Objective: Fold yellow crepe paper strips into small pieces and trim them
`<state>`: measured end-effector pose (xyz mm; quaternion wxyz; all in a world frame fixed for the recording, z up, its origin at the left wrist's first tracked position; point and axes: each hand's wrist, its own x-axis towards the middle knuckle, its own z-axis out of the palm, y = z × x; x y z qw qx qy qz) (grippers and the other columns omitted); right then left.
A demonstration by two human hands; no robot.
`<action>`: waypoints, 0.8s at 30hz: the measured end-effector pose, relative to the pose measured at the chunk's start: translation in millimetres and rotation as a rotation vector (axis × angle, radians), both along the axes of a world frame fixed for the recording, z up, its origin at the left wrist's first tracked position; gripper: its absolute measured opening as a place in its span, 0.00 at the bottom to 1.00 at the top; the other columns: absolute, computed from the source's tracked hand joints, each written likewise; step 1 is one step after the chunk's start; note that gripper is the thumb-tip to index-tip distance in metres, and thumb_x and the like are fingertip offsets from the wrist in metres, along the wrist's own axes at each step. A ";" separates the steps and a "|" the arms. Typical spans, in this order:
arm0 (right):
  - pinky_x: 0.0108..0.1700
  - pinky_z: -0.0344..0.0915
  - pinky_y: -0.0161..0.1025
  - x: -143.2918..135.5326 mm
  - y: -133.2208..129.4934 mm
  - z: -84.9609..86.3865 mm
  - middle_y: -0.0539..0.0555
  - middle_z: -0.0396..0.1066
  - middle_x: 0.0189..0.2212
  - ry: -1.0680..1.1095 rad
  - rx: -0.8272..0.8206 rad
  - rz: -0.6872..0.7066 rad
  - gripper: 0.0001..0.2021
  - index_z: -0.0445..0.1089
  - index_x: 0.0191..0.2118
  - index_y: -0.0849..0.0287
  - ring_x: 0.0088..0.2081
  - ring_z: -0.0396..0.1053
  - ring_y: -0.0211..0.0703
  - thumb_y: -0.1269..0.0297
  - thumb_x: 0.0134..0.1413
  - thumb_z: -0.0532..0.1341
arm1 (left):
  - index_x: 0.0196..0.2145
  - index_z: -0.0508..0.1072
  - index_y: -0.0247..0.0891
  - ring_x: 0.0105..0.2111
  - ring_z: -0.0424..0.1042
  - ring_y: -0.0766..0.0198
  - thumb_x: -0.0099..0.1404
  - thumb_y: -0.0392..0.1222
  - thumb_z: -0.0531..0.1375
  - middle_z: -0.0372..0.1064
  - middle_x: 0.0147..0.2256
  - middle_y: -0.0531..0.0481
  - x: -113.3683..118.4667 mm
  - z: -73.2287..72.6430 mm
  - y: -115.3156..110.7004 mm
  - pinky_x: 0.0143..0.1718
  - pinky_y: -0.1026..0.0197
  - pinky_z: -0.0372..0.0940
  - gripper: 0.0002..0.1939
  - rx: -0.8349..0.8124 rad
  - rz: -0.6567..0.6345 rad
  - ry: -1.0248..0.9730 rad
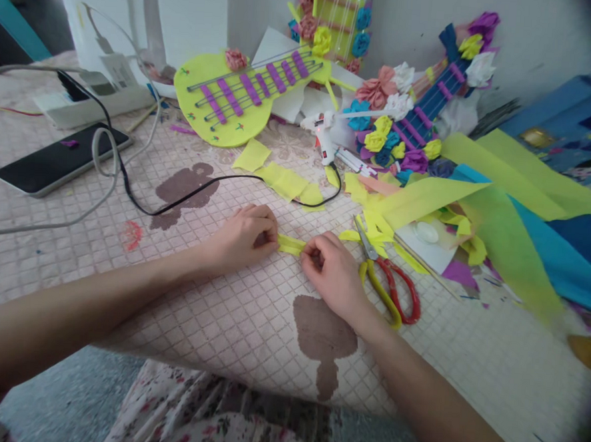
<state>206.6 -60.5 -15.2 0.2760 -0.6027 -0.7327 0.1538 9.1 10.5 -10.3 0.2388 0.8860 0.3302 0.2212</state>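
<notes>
A narrow strip of yellow crepe paper is stretched between my two hands, low over the patterned tablecloth. My left hand pinches its left end, with the fingers curled together. At the other end, my right hand grips the strip between thumb and fingers. Just right of that hand lie scissors with one red and one yellow handle. Beyond my hands, several cut yellow paper squares lie in a row. A white glue gun stands behind them, its black cord running left.
A yellow paper guitar and a blue one with paper flowers are at the back. Yellow and blue paper sheets pile up on the right. At left are a dark phone-like slab, cables and a white power strip.
</notes>
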 end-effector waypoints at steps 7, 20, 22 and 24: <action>0.33 0.61 0.39 -1.1 0.4 -0.6 0.51 0.61 0.28 -0.007 -0.004 -0.003 0.04 0.60 0.28 0.56 0.31 0.63 0.41 0.72 0.49 0.56 | 0.26 0.69 0.34 0.36 0.65 0.61 0.59 0.35 0.58 0.67 0.33 0.47 1.5 -1.3 0.8 0.40 0.57 0.63 0.04 0.009 0.012 -0.013; 0.32 0.60 0.39 -0.1 0.0 -2.0 0.51 0.63 0.29 0.022 0.011 -0.013 0.05 0.60 0.30 0.56 0.30 0.63 0.41 0.72 0.49 0.56 | 0.26 0.69 0.35 0.34 0.66 0.62 0.58 0.35 0.58 0.66 0.33 0.47 1.9 -1.8 1.6 0.39 0.58 0.63 0.04 0.008 0.016 -0.006; 0.31 0.60 0.38 0.2 -0.3 -0.9 0.50 0.64 0.29 0.049 0.002 -0.025 0.06 0.60 0.32 0.56 0.29 0.63 0.40 0.73 0.48 0.57 | 0.27 0.69 0.35 0.34 0.66 0.62 0.58 0.34 0.58 0.66 0.32 0.48 2.0 -2.4 2.2 0.40 0.57 0.62 0.03 0.013 0.019 -0.005; 0.31 0.60 0.38 0.9 -0.6 0.9 0.50 0.64 0.29 0.060 -0.020 -0.008 0.07 0.60 0.32 0.56 0.29 0.63 0.39 0.75 0.48 0.56 | 0.28 0.68 0.35 0.35 0.65 0.61 0.57 0.34 0.59 0.66 0.33 0.48 1.8 -2.8 2.2 0.40 0.56 0.62 0.01 0.006 0.026 0.002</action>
